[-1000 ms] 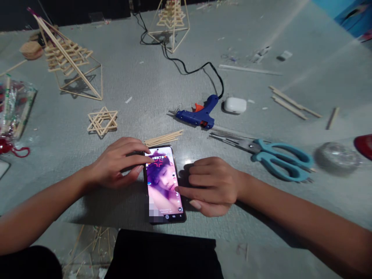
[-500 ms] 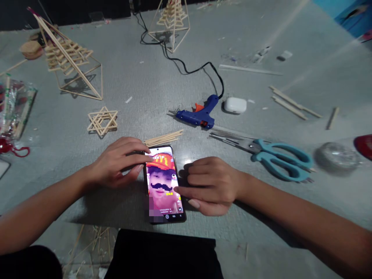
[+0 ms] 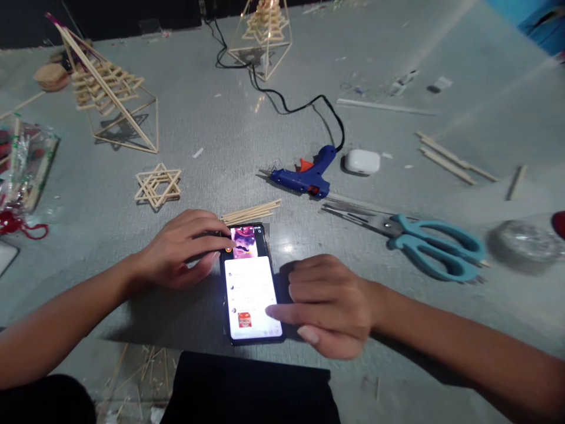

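A flat, rounded-corner phone (image 3: 249,282) with a glossy, lit screen lies face up at the near centre, just short of a bundle of thin, pale wooden sticks (image 3: 251,211). To its far left lies a six-pointed star (image 3: 152,188) of straight sticks; beyond stands an open-framed wooden pyramid (image 3: 106,88) enclosing stacked layers, matched by a second pyramid (image 3: 265,26) at the far centre. A blue plastic glue gun (image 3: 300,180) with an orange trigger trails a thin black cord (image 3: 286,111); a smooth white case (image 3: 362,161) sits just right of it. Scissors (image 3: 399,232) with slim metal blades and looped turquoise handles lie nearer, at right. Crinkled clear packets (image 3: 26,159) occupy the left.

The bench (image 3: 198,118) is grey and finely textured, with a dark panel (image 3: 110,20) along its far left edge.

The left hand (image 3: 183,247), fingers loosely bent and parted, rests fingertips on the phone's far left corner. The right hand (image 3: 331,303) grips nothing: its index finger extends over the screen's near right part, the others curled; contact with the glass cannot be told.
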Available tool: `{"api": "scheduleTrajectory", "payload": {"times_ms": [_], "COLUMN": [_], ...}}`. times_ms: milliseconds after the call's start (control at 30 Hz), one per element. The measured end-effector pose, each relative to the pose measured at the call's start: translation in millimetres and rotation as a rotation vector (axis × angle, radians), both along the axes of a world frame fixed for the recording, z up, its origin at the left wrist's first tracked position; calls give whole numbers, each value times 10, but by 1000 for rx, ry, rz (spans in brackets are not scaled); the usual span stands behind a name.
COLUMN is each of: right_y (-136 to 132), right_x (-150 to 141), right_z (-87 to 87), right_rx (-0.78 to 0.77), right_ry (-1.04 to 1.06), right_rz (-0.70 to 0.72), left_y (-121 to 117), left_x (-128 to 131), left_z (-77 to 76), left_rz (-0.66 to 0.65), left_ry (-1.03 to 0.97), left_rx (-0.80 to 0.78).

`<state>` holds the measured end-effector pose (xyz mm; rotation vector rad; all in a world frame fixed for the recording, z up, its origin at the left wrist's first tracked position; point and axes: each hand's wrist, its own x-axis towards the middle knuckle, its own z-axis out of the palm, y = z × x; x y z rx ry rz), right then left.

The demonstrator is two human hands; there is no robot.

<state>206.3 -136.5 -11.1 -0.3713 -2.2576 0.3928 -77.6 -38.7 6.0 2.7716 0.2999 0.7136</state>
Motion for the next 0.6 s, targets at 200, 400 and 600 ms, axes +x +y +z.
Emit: {"api": "scheduleTrajectory", "payload": {"times_ms": [200,400,600], "right_y": [-23,-6,-3], "right_x": [-31,-9,-6], "right_z": [-48,-57,-67], "right_rx": [104,45,49], "right_ry": [-164,-224,-208], "right_rz": [-130,-350,-335], "left_y": [-1,5,-2], "left_x": [-2,-3,4], "left_z": [-13,-14,-33], "left_rz": [-4,1,28], "left_ry": [-10,-8,-23], "left_rx": [-10,7,16]}}
